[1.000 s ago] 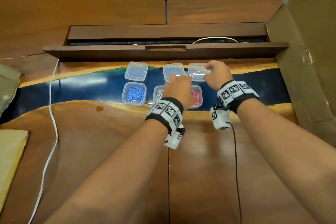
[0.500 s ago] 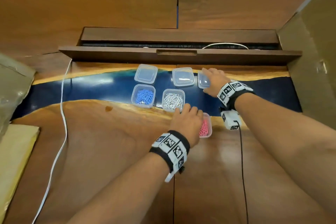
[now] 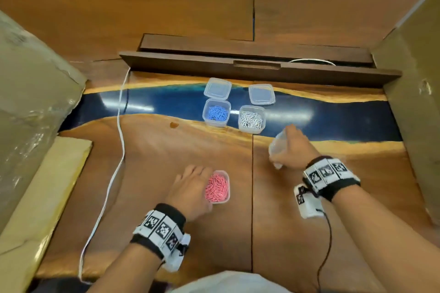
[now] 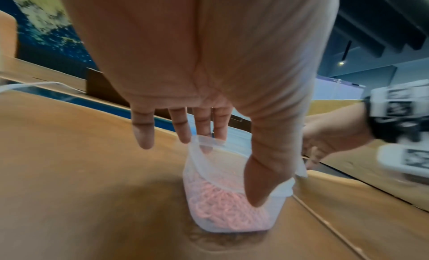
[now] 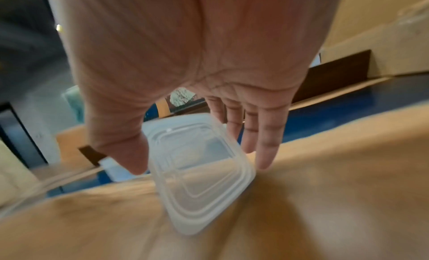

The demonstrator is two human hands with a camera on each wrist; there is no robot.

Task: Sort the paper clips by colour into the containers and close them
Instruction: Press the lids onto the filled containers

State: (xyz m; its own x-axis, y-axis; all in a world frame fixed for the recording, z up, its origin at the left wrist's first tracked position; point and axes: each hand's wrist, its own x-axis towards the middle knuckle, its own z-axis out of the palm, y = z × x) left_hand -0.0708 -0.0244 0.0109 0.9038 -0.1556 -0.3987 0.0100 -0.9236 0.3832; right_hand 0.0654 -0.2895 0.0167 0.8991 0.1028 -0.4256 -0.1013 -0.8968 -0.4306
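wooden table [image 3: 166, 150]: right hand [image 3: 295, 147] hides most of lid [image 5: 199, 172] (blurred).

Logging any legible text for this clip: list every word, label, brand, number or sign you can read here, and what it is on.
No readable text in any view.
Left wristband: black-and-white square marker patterns, no letters or digits.
Right wristband: the same kind of markers, no text.
Lid in the right hand: raised ridges only, blurred, no lettering visible.
Pink clip container, held by the left hand: no label.
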